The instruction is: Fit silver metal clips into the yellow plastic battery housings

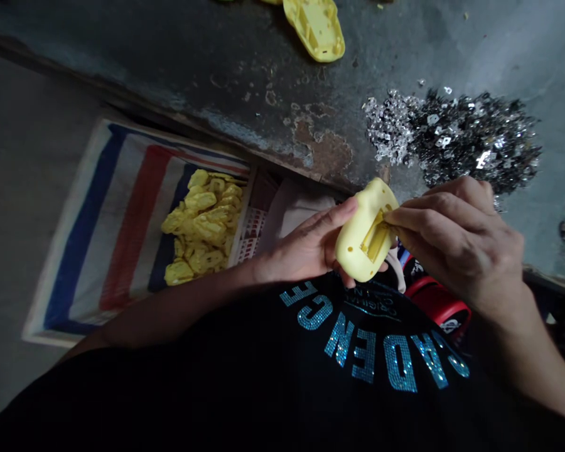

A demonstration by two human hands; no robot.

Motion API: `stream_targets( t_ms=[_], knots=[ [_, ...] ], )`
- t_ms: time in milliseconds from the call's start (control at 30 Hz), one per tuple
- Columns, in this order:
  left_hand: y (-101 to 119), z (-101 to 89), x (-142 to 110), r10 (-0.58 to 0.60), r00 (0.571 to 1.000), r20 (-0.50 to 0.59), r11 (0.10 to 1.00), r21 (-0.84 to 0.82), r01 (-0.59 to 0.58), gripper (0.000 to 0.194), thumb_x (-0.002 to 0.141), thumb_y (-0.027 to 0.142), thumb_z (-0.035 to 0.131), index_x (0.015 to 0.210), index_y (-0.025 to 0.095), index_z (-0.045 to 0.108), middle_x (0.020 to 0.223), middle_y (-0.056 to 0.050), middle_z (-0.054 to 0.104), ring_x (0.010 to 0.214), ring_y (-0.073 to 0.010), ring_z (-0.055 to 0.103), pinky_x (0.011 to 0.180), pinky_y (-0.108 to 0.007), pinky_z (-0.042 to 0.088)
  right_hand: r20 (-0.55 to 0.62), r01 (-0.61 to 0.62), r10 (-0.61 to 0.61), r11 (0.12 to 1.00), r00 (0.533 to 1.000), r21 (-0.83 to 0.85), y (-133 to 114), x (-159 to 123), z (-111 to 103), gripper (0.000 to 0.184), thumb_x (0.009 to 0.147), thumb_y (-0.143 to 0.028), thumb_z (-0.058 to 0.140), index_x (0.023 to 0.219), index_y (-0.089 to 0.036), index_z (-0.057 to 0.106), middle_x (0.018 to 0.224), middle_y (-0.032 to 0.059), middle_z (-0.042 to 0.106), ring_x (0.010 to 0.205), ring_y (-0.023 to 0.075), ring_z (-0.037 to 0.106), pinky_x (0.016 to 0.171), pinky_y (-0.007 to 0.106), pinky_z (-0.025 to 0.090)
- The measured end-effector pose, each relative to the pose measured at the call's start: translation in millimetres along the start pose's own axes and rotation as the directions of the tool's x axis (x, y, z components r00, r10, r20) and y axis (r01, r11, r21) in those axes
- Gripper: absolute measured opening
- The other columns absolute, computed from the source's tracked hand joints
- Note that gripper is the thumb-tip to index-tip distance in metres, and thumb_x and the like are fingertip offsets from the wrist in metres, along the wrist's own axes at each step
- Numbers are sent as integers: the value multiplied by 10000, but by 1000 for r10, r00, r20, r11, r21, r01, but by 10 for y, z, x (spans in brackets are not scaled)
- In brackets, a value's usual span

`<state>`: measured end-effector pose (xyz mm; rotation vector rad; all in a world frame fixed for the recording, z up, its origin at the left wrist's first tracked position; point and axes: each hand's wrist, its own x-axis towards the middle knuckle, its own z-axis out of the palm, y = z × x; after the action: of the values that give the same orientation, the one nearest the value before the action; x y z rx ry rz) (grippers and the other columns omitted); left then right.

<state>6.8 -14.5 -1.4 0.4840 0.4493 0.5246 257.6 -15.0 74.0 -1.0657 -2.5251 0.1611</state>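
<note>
My left hand [306, 245] grips a pale yellow plastic housing [363, 237] from below, its hollow inner side turned up toward me. My right hand [456, 242] comes in from the right with fingertips pinched together, pressing at the slot inside the housing; whatever small piece they hold is hidden. Both hands are above my lap, just off the edge of the worn grey workbench [245, 81]. A heap of small shiny metal parts [456, 138] lies on the bench just beyond my right hand.
Another yellow housing [316, 26] lies at the bench's far edge. Down to the left, a striped woven sack [117, 220] holds several yellow housings [204, 223]. A red and black object [435, 301] sits under my right wrist.
</note>
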Motion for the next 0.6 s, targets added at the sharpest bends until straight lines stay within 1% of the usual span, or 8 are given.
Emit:
stream_targets(
  t_ms=[167, 233, 267, 333, 400, 433, 500, 600],
  knots=[
    [-24, -5, -1, 37, 999, 2, 999, -16, -37, 826, 993, 840, 827, 1606, 297, 714, 1328, -153, 885, 957, -317, 914, 547, -259, 632, -127, -88, 103, 989, 987, 117, 9, -93, 53, 307, 1099, -181, 798, 1334, -379, 789, 1159, 34, 897, 983, 294, 801, 952, 534, 619],
    [-44, 18, 1, 74, 996, -54, 997, -2, -74, 818, 973, 817, 866, 1579, 285, 727, 1300, -141, 891, 948, -303, 906, 598, -278, 650, -157, -144, 167, 978, 973, 151, 41, -98, 81, 324, 1087, -198, 819, 1357, -375, 791, 1209, 50, 889, 1046, 302, 812, 972, 529, 642],
    [-49, 36, -1, 100, 990, -99, 995, 17, -99, 838, 944, 794, 911, 1574, 274, 726, 1287, -134, 893, 954, -296, 900, 636, -291, 661, -143, -177, 207, 964, 968, 198, 63, -90, 100, 330, 1084, -234, 834, 1383, -365, 789, 1258, 64, 881, 1089, 309, 818, 975, 521, 657],
    [-45, 82, -13, 158, 971, -180, 986, 79, -146, 895, 876, 723, 1010, 1576, 251, 713, 1254, -121, 898, 947, -277, 883, 702, -305, 663, -60, -246, 283, 906, 957, 343, 110, -62, 148, 390, 1081, -348, 854, 1462, -346, 768, 1378, 92, 852, 1150, 320, 824, 964, 507, 688],
    [-28, 124, -44, 202, 956, -211, 973, 156, -171, 902, 857, 634, 1060, 1584, 242, 698, 1217, -100, 902, 925, -251, 866, 739, -296, 642, 38, -300, 323, 820, 945, 488, 149, -38, 210, 490, 1071, -444, 862, 1530, -334, 732, 1464, 109, 820, 1146, 314, 830, 941, 490, 712],
    [-21, 139, -67, 219, 954, -207, 965, 191, -180, 880, 868, 603, 1062, 1585, 241, 700, 1204, -93, 904, 916, -239, 859, 745, -286, 627, 63, -315, 336, 783, 940, 537, 160, -33, 245, 523, 1061, -463, 869, 1543, -328, 719, 1472, 112, 815, 1125, 305, 834, 929, 480, 719],
    [-16, 146, -127, 260, 946, -193, 946, 248, -210, 787, 906, 542, 1049, 1560, 231, 742, 1198, -95, 905, 937, -224, 847, 781, -274, 613, 53, -321, 359, 744, 932, 586, 165, -43, 319, 564, 1029, -461, 898, 1538, -309, 709, 1440, 114, 819, 1096, 289, 839, 924, 462, 728],
    [-39, 108, -228, 286, 937, -199, 930, 295, -221, 650, 954, 484, 1019, 1516, 219, 827, 1228, -115, 898, 969, -211, 814, 818, -273, 608, -46, -295, 395, 752, 918, 590, 138, -103, 435, 569, 1005, -413, 914, 1524, -304, 709, 1356, 97, 836, 1082, 278, 840, 948, 463, 733]
  ],
)
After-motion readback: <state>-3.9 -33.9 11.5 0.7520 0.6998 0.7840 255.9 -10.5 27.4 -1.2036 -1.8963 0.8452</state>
